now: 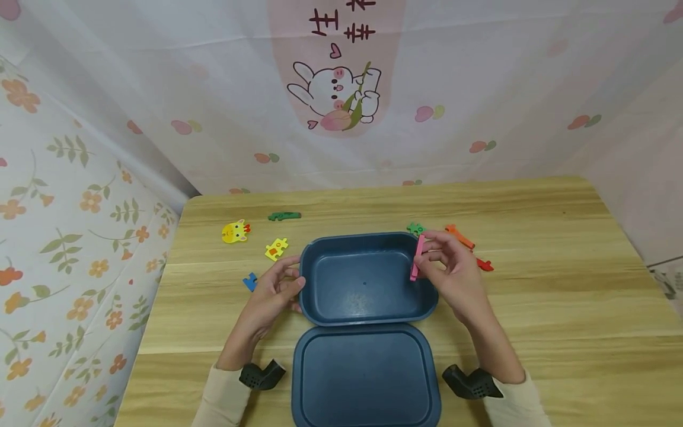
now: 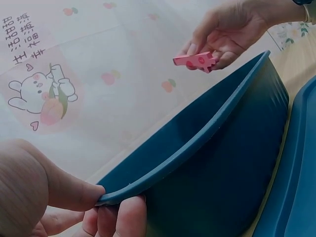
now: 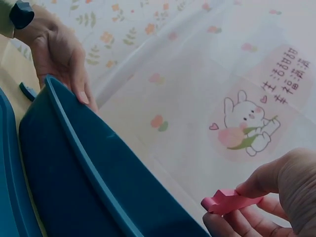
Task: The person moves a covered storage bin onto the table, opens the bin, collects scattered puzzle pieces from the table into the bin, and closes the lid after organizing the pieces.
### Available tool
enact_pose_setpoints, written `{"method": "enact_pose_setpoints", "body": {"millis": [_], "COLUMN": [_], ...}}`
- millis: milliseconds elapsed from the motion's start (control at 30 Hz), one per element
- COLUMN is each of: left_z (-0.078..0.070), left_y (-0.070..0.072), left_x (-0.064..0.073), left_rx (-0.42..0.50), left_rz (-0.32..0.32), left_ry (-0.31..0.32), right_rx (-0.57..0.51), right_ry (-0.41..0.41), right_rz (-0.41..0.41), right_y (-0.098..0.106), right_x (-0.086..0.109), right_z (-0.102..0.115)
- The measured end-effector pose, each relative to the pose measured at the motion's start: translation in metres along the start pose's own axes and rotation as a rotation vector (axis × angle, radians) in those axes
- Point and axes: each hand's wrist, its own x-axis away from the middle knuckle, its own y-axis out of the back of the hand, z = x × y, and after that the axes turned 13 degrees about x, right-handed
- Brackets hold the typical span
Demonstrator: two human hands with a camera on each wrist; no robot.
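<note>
A dark blue plastic box (image 1: 368, 284) stands on the table, with nothing inside it. My left hand (image 1: 274, 290) grips its left rim, thumb on the inner side and fingers outside, as the left wrist view shows. Over the box's right end, my right hand (image 1: 450, 267) pinches a pink puzzle piece (image 1: 417, 258) between thumb and fingers. The right wrist view shows this pink piece (image 3: 229, 201) from the side, above the rim. The matching blue lid (image 1: 365, 376) lies flat in front of the box.
Left of the box lie a yellow giraffe-head piece (image 1: 235, 232), a yellow piece (image 1: 276, 249), a blue piece (image 1: 250, 281) and a dark green piece (image 1: 284, 216). Behind the right hand are a green piece (image 1: 415, 228), an orange piece (image 1: 460, 236) and a red piece (image 1: 485, 265).
</note>
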Motion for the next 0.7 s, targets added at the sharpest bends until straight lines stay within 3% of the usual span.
{"method": "enact_pose_setpoints", "body": {"millis": [200,367,700], "left_z": [-0.001,0.000,0.000], "left_y": [-0.002,-0.001,0.000], "left_x": [-0.001,0.000,0.000], "left_rx": [0.011,0.011,0.016], "left_rz": [-0.005,0.006,0.026], "left_ry": [0.012,0.002,-0.014], "right_rx": [0.070,0.079,0.223], "right_ry": [0.020,0.094,0.153], "right_rz": [0.011,0.021,0.022], "right_y": [-0.004,-0.009,-0.021], "right_x": [0.002,0.002,0.004], "right_z": [-0.001,-0.003,-0.006]}}
